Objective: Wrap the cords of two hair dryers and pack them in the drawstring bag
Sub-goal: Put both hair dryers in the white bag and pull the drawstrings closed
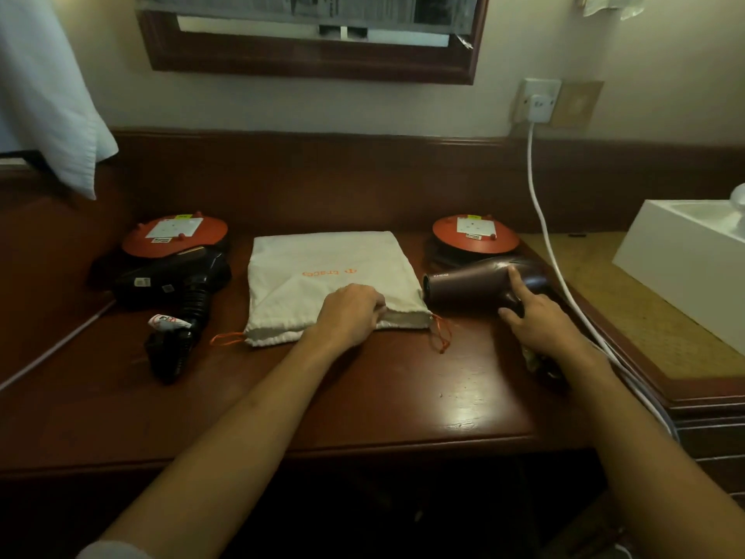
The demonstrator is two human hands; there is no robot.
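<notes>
Dark reddish-brown wooden desk (363,397), glossy top, filling the middle of the frame.

Item 1: cream cloth drawstring bag (322,268) with orange lettering, lying flat at centre, its opening toward the lower edge. Orange drawstring loops (441,336) trail from both lower corners.

Item 2: black hair dryer (173,280), centre left, on the desk; its ribbed handle points toward the lower left, with a white tag (169,322) beside it. Whether its cord is wrapped cannot be told.

Item 3: maroon hair dryer (475,286), centre right, nozzle facing the bag, just beside the bag's right corner.

Items 4–5: 2 round red discs with white labels, 1 behind each dryer: left disc (175,236), right disc (475,236).

Left hand (350,312): clenched on the bag's hem near its lower right opening.

Right hand (540,320): resting on the maroon dryer's body, index finger extended along it, thumb at its lower side; not closed around it.

White cable (540,203) runs from a white wall socket (538,100), upper right, down past the right hand. White box (681,268) at right edge.
</notes>
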